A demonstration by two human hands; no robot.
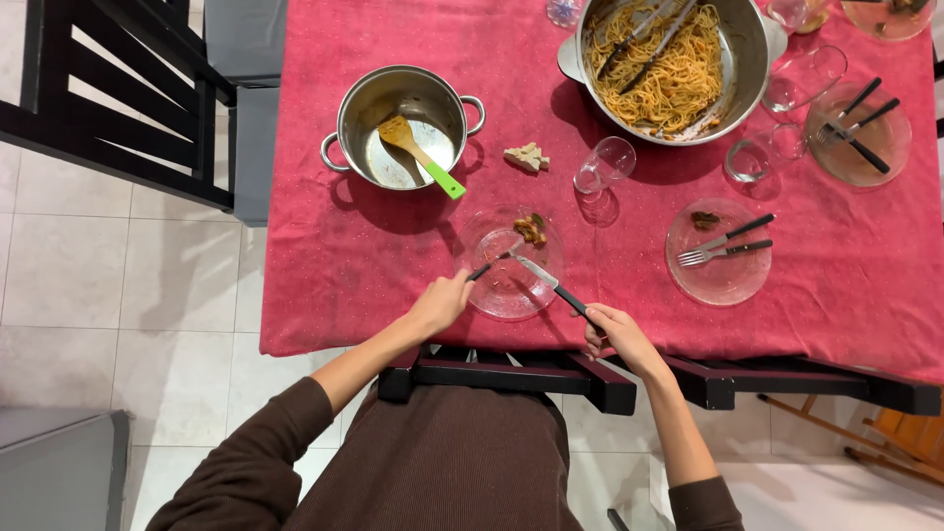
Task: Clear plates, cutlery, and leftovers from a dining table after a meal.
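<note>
A clear glass plate (492,290) with a few brown scraps of food (531,230) lies near the front edge of the red tablecloth. My left hand (440,302) holds a black-handled fork (495,261) whose tines rest on the plate. My right hand (615,332) grips a black-handled knife (551,283), its blade lying across the plate's right side. Both brown sleeves are pushed up my forearms.
A small steel pot (366,106) holds a wooden spoon with a green handle (423,157). A large pan of spaghetti (755,49) with tongs stands at the back. Glasses (605,165), a second plate with cutlery (723,280) and black chairs (610,382) surround me.
</note>
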